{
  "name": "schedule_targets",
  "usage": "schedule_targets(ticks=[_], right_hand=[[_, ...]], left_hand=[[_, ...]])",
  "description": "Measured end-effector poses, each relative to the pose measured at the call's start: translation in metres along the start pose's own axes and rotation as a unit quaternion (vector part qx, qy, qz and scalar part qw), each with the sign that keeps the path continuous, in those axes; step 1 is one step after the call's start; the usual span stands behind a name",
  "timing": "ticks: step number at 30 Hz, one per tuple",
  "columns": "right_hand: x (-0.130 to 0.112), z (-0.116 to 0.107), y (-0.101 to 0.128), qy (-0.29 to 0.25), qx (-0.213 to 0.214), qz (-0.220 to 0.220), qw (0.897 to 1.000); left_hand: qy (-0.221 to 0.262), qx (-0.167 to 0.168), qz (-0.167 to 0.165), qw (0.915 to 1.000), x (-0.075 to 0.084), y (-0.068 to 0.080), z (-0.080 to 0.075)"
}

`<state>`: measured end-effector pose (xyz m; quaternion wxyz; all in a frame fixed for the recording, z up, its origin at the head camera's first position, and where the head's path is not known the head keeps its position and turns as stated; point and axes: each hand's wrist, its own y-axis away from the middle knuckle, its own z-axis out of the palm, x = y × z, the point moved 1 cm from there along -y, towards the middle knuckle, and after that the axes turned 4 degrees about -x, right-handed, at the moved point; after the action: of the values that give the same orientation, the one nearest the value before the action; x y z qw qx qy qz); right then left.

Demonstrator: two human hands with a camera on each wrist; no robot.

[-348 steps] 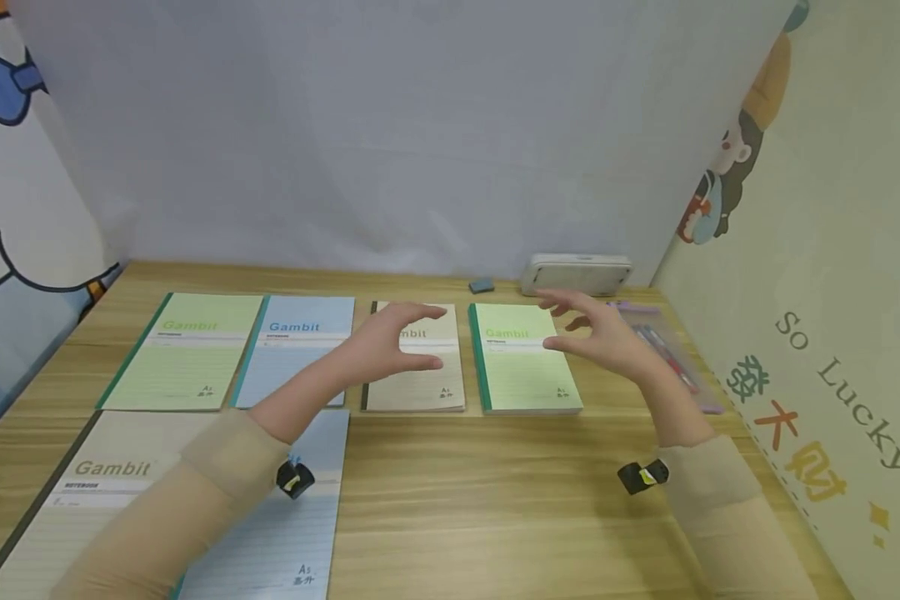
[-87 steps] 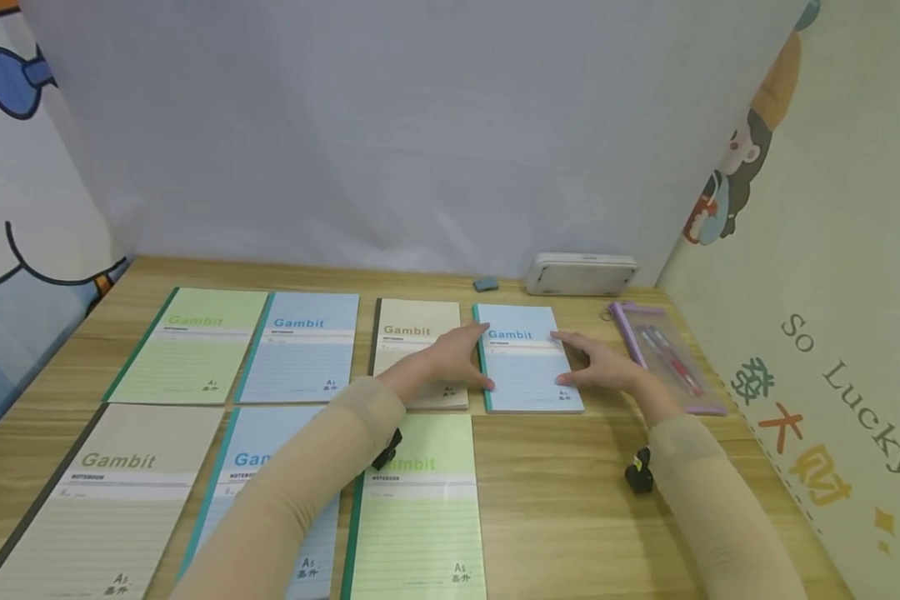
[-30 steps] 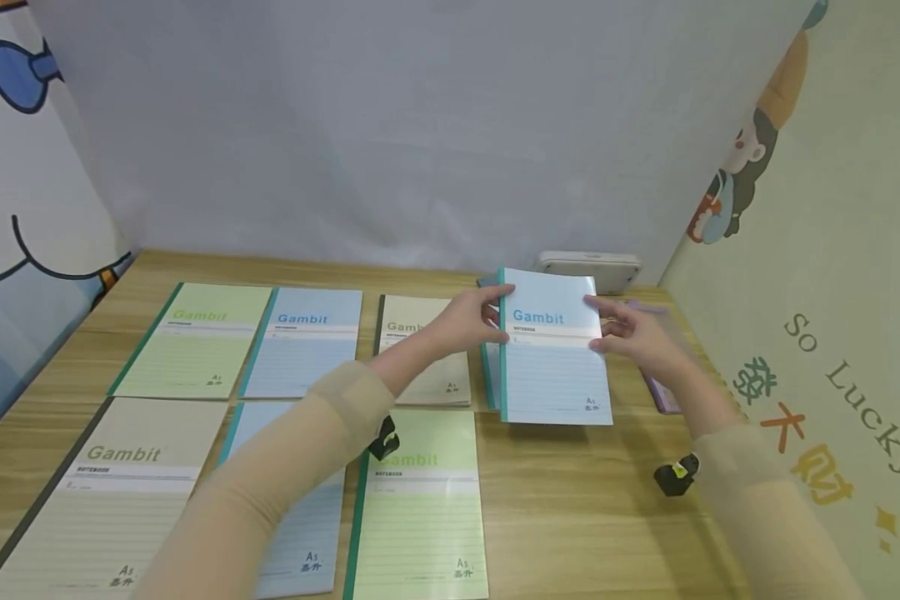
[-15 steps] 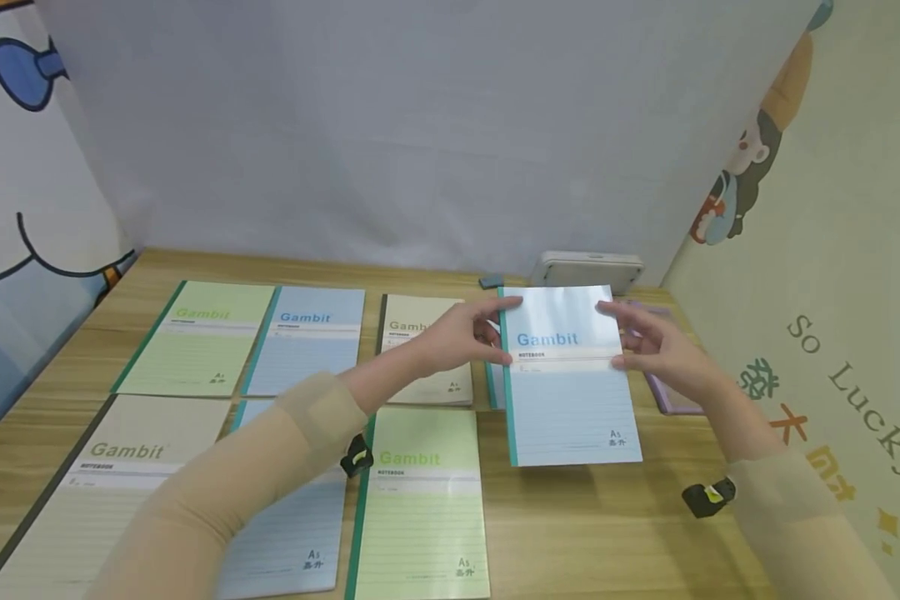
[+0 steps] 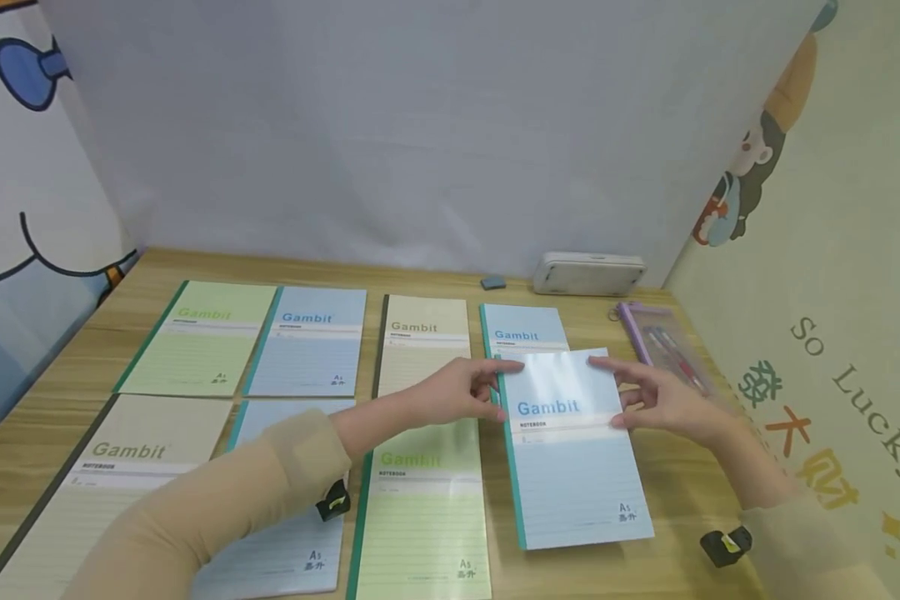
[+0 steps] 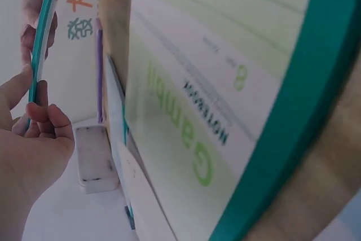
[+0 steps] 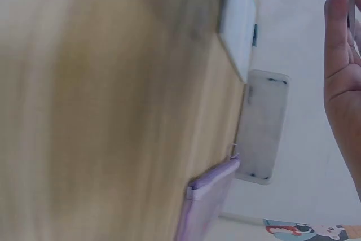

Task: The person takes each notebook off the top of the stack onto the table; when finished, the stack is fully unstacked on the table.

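Note:
I hold a light blue Gambit notebook [image 5: 570, 467] with a green spine between both hands, low over the table's front right. My left hand [image 5: 487, 390] grips its spine edge near the top, thumb on the cover. My right hand [image 5: 630, 396] pinches the opposite edge. In the left wrist view my left hand [image 6: 34, 134] curls round the thin green spine [image 6: 42, 43]. In the right wrist view only part of my right hand [image 7: 341, 83] shows. Behind the held notebook, another blue notebook [image 5: 521, 329] lies on top of a small stack.
Notebooks lie on the wooden table [image 5: 675, 500] in two rows: green [image 5: 202, 337], blue [image 5: 307, 350] and beige [image 5: 423, 337] at the back, beige [image 5: 112, 492], blue [image 5: 285, 517] and green [image 5: 420, 517] in front. A purple pen pouch [image 5: 663, 346], white case [image 5: 588, 272] and grey eraser [image 5: 492, 282] sit back right.
Both hands lifted the top blue notebook off the back-right stack and brought it toward me and down, to the right of the front green notebook. Another blue notebook now shows on the stack.

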<state>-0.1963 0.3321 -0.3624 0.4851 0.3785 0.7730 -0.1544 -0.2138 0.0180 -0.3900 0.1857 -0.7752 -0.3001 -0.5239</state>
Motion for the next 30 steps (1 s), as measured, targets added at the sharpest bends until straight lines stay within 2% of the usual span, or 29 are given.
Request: schedule_targets(ticks=[8, 12, 16, 21, 25, 30], right_hand=[[0.019, 0.022, 0.005, 0.02, -0.034, -0.031, 0.999], [0.028, 0.028, 0.006, 0.005, -0.065, -0.035, 0.997], [0.035, 0.031, 0.007, 0.018, -0.081, -0.037, 0.996], [0.044, 0.031, 0.005, 0.057, -0.09, -0.015, 0.994], [0.05, 0.031, 0.002, 0.067, -0.102, -0.004, 0.992], [0.051, 0.031, -0.001, 0.094, -0.106, -0.001, 0.99]], left_hand=[[0.004, -0.025, -0.041, 0.9988, -0.017, 0.012, 0.022], [-0.043, -0.031, -0.043, 0.9977, -0.022, 0.013, 0.031], [-0.098, -0.044, -0.034, 0.9936, -0.022, 0.012, 0.037], [-0.161, -0.064, -0.039, 0.9841, -0.02, 0.009, 0.039], [-0.213, -0.077, -0.05, 0.9727, -0.019, 0.004, 0.04], [-0.245, -0.083, -0.069, 0.9636, -0.015, 0.001, 0.042]])
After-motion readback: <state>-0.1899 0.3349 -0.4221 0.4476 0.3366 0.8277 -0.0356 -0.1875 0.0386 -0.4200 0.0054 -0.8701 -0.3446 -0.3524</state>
